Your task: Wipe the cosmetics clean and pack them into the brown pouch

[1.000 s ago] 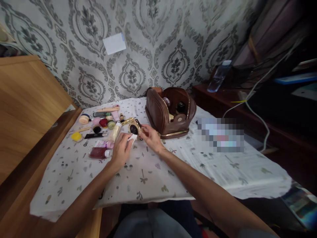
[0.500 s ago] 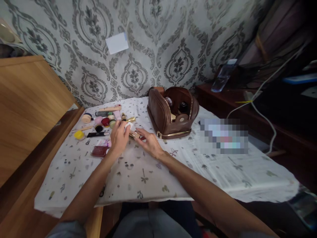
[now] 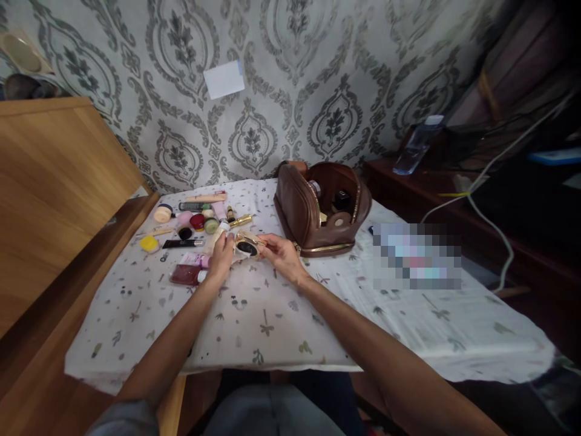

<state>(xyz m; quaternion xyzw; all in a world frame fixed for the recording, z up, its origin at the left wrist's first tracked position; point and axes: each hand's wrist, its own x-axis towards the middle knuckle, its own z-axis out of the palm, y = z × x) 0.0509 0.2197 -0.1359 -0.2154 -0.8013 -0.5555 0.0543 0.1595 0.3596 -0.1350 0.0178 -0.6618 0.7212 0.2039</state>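
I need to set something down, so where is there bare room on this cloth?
The white printed cloth is bare in front of the right hand, between the forearms, to the near edge, and right of the right forearm, in front of the pixelated patch. It is crowded left of the brown leather bag: round jars, tubes, a flat dark-red bottle.

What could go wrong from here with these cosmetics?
The right hand appears to grip the gold-and-black case by one end with its fingers, so it might slip.
The left hand is close beside the red bottle, which it could nudge.
The brown bag stands open near the right hand; a bump might tip its contents out.
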